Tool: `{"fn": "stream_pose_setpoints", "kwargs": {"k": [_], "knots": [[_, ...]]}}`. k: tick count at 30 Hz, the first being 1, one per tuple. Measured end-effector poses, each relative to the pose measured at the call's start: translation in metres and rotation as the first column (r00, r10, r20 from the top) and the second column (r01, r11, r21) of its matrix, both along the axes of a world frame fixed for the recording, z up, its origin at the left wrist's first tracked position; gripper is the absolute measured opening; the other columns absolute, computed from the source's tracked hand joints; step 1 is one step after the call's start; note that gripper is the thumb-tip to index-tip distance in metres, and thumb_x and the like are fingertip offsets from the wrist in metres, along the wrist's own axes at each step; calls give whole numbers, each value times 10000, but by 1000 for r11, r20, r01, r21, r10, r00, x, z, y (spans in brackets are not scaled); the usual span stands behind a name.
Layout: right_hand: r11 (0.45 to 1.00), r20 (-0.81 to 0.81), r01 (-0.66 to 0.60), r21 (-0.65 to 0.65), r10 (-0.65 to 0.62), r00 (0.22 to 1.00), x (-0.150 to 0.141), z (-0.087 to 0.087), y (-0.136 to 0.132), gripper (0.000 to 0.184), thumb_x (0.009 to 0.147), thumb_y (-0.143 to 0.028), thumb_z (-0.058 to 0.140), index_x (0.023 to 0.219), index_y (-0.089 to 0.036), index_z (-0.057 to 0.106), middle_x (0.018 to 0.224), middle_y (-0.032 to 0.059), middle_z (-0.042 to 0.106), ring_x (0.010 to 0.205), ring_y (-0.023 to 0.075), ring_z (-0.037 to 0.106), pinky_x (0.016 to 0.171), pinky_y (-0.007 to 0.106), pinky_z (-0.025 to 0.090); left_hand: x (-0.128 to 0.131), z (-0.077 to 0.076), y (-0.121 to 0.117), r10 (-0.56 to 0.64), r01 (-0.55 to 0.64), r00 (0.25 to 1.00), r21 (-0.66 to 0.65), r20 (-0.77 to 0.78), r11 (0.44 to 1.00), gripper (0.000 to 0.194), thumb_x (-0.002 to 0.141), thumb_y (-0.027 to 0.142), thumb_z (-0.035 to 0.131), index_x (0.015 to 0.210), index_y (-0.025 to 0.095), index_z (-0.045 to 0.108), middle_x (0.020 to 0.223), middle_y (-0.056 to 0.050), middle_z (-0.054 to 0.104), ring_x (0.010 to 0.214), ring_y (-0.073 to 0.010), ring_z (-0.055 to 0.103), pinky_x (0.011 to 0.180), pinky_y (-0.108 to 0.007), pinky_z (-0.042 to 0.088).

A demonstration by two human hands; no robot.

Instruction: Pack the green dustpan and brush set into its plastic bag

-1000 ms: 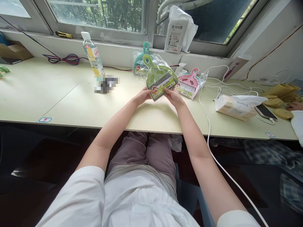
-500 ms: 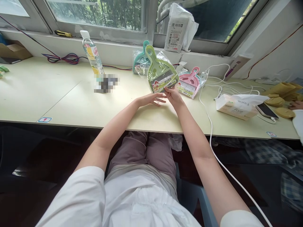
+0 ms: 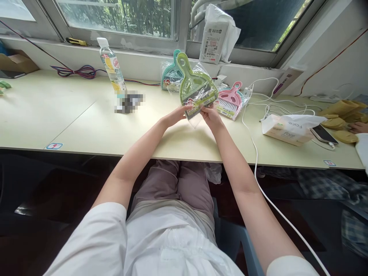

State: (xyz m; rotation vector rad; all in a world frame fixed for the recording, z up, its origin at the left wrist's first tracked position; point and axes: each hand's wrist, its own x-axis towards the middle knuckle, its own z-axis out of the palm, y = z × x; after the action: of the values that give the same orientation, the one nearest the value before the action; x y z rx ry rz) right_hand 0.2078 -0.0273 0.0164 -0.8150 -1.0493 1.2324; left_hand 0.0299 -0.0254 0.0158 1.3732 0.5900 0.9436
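A green dustpan and brush set (image 3: 198,82) in clear plastic wrap is held upright above the table, its handle pointing away from me. My left hand (image 3: 177,115) grips its lower left edge, thumb on the front and the other fingers partly hidden behind. On the lower right edge, my right hand (image 3: 211,115) pinches it with the thumb in front. Behind it to the left leans a wrapped teal dustpan set (image 3: 171,74). A wrapped pink dustpan set (image 3: 230,100) lies just right of my right hand.
A drink bottle (image 3: 112,67) stands left beside a blurred-out patch. To the right are a tissue pack (image 3: 289,129), white cables and a phone (image 3: 324,134). A paper pack (image 3: 215,40) sits on the sill. Another person's hand (image 3: 359,127) shows at the far right.
My left hand, earlier open below the set with fingers spread, has moved up and taken hold of its lower left edge. The green set has tilted slightly.
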Motion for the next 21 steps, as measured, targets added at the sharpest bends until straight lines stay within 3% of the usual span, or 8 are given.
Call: {"fn": "stream_pose_setpoints", "kwargs": {"k": [3, 6, 14, 18, 21], "knots": [[1000, -8, 0, 20, 0, 1000, 2, 3, -1, 593, 754, -252, 771, 1293, -363, 549, 1241, 2, 702, 1314, 248, 595, 1041, 422, 597, 2, -3, -2, -103, 103, 995, 15, -15, 995, 467, 790, 402, 710, 1232, 253, 683, 1429, -90, 603, 1421, -324, 452, 1131, -484, 386], [1000, -7, -1, 17, 1, 1000, 1, 4, -2, 576, 762, -263, 770, 1287, -357, 552, 1240, 7, 700, 1313, 248, 595, 1045, 429, 596, 1, -4, -2, -136, 135, 990, 24, 44, 991, 459, 817, 435, 692, 1237, 251, 678, 1424, -92, 608, 1426, -316, 445, 1133, -475, 384], [1000, -13, -17, 22, 18, 1000, 0, -4, 5, 610, 735, -245, 790, 1281, -343, 537, 1250, 17, 695, 1304, 258, 603, 1050, 429, 593, -15, 10, -1, 2, -22, 981, 103, 195, 994, 557, 832, 554, 704, 1325, 313, 606, 1285, -68, 686, 1374, -308, 518, 1105, -463, 431], [998, -20, -56, 39, 57, 998, 1, -9, 10, 654, 718, -246, 800, 1303, -349, 527, 1273, 15, 691, 1312, 267, 597, 1054, 448, 588, -15, 6, 1, -32, 10, 990, 155, 141, 988, 754, 712, 437, 840, 1393, 272, 561, 1326, -116, 661, 1341, -322, 545, 1122, -471, 406], [996, -14, -75, 38, 76, 997, 1, -12, 13, 662, 683, -210, 818, 1278, -328, 553, 1269, 22, 696, 1326, 267, 584, 1098, 440, 552, -13, -4, 6, -80, 76, 996, 113, 36, 991, 777, 677, 393, 861, 1386, 237, 586, 1376, -158, 632, 1339, -350, 539, 1117, -499, 393]]}}
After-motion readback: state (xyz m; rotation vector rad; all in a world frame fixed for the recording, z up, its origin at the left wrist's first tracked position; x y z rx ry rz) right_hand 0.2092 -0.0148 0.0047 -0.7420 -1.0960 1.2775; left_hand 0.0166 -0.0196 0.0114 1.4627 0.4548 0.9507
